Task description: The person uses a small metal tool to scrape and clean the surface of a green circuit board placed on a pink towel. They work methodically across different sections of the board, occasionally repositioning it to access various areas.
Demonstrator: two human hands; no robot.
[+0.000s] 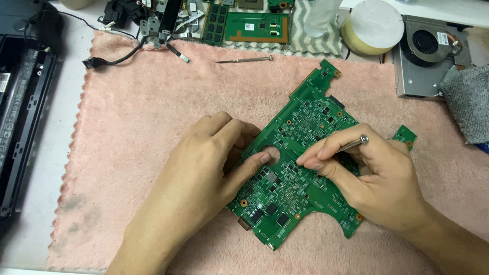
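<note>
Fingers [311, 159] pinch a metal tool [352, 144] over the green circuit board [298, 175]

Towel: pink towel [153, 102] covering most of the frame
Screwdriver: thin screwdriver [243, 59] at upper centre
Tape: 1 roll of tape [372, 26] at upper right
Fan: cooling fan [427, 43] at far upper right
Case: black laptop base [20, 112] at left edge
</note>
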